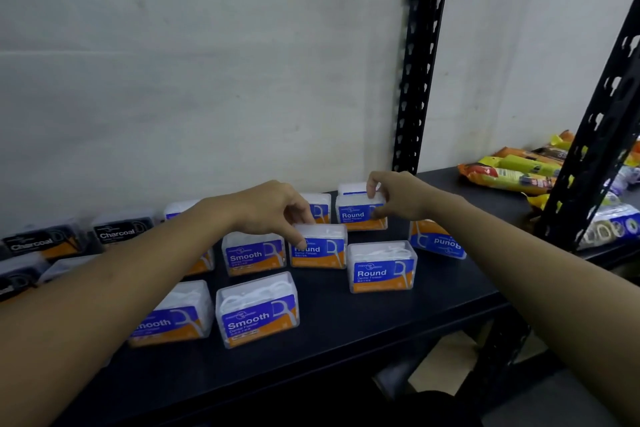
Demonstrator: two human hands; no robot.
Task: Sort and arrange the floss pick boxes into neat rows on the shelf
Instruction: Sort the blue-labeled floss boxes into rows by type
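Observation:
Clear floss pick boxes with blue and orange labels stand on a black shelf [346, 329]. My left hand [273, 208] pinches the top left of a "Round" box [320, 246] in the middle row. My right hand [398, 196] grips the top right of another "Round" box [360, 213] at the back. A third "Round" box [381, 267] stands in front of it. An upside-down "Round" box [438, 241] lies behind my right forearm. "Smooth" boxes [256, 310] [254, 253] sit to the left, one partly hidden by my left arm. Black "Charcoal" boxes [117, 230] line the far left.
A black perforated upright [420, 73] rises behind the boxes against a white wall. A second upright [599, 135] slants at the right. Colourful snack packets [512, 173] and a wrapped pack [613, 227] lie on the shelf's right part. The shelf's front edge runs below the boxes.

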